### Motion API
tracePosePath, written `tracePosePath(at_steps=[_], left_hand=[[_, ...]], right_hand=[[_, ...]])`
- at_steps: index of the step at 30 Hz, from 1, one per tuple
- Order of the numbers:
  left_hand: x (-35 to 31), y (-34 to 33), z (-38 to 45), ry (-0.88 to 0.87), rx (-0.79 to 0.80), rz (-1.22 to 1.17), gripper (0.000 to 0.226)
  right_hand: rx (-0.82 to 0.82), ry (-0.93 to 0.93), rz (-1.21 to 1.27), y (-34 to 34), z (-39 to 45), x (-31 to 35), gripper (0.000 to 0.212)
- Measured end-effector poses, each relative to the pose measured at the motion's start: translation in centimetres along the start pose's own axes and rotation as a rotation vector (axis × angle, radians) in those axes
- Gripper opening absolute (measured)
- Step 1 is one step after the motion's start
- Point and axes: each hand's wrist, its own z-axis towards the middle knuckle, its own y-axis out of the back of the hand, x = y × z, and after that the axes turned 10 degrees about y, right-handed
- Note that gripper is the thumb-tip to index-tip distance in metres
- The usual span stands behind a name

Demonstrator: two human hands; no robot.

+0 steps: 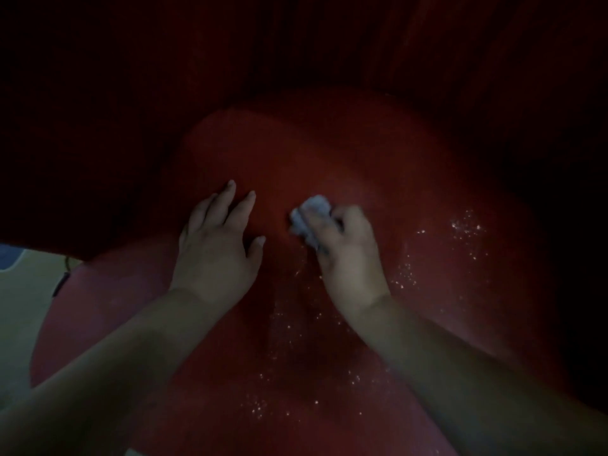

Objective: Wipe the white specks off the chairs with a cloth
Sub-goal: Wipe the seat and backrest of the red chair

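Observation:
A red chair seat (pixel 329 153) fills the dim middle of the head view. White specks (pixel 467 227) lie scattered on its right side, and more specks (pixel 289 324) dot the seat between my forearms. My right hand (pixel 345 251) grips a small pale grey cloth (pixel 312 213) and presses it onto the seat near the centre. My left hand (pixel 217 245) rests flat on the seat just left of the cloth, fingers spread and straight. Motion blur smears the right hand and the cloth.
The red backrest (pixel 296 44) rises dark behind the seat. A strip of pale floor (pixel 23 307) shows at the lower left past the seat's edge. The right side of the view is black shadow.

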Motion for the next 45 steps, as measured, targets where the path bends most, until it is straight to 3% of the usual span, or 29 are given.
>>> tracePosePath(at_steps=[3,5,7,9,10,16,20,23,24,27,30,33,36,38,41,45], left_hand=[[0.4,0.1,-0.5,-0.018,0.012,0.002,0.066],[0.9,0.2,-1.0,-0.028,0.025,0.019,0.066],[1.4,0.2,-1.5,-0.034,0.026,0.036,0.066],[1.8,0.1,-2.1,-0.035,0.028,0.039,0.066],[1.8,0.1,-2.3,-0.035,0.028,0.036,0.066],[2.1,0.0,-3.4,-0.066,0.026,0.025,0.068],[3.0,0.0,-4.7,-0.105,0.054,0.055,0.067],[3.6,-0.1,-5.8,-0.128,0.054,0.057,0.067],[3.8,-0.2,-6.2,-0.132,0.048,0.057,0.067],[4.3,-0.3,-7.0,-0.146,0.033,0.061,0.067],[4.9,-0.3,-7.5,-0.155,0.044,0.068,0.067],[5.7,-0.1,-7.7,-0.164,0.043,0.071,0.066],[6.5,0.0,-8.0,-0.169,0.028,0.064,0.065],[6.9,0.1,-8.3,-0.151,0.032,0.058,0.066],[7.5,0.0,-8.8,-0.146,0.049,0.053,0.067],[8.2,0.0,-9.3,-0.155,0.058,0.049,0.066]], right_hand=[[0.103,0.161,0.094,2.0,-3.8,-0.2,0.049],[0.082,0.110,0.046,3.0,-3.0,-2.1,0.055],[0.026,-0.028,0.002,2.4,-0.7,-2.9,0.045],[-0.051,-0.183,0.110,1.3,0.8,-2.0,0.025],[-0.082,-0.187,0.106,0.7,0.7,-0.9,0.017],[0.098,0.126,0.168,2.1,-6.3,3.2,0.047],[-0.005,-0.091,0.042,2.1,-3.1,-0.4,0.037],[-0.155,-0.281,0.214,0.6,-0.8,1.8,0.017],[-0.134,-0.277,0.232,0.3,-1.3,3.6,0.020],[0.000,0.000,0.179,-0.1,-6.2,7.3,0.043],[0.022,0.073,0.132,1.5,-7.7,5.3,0.047],[-0.040,-0.138,-0.010,1.1,-4.3,2.1,0.037],[-0.151,-0.210,0.078,-1.0,-2.1,4.1,0.005],[-0.087,-0.092,0.117,-1.7,-4.5,7.3,0.007],[0.030,0.117,0.122,-0.8,-9.9,9.4,0.048],[0.038,0.091,0.076,1.5,-9.5,6.0,0.056]])
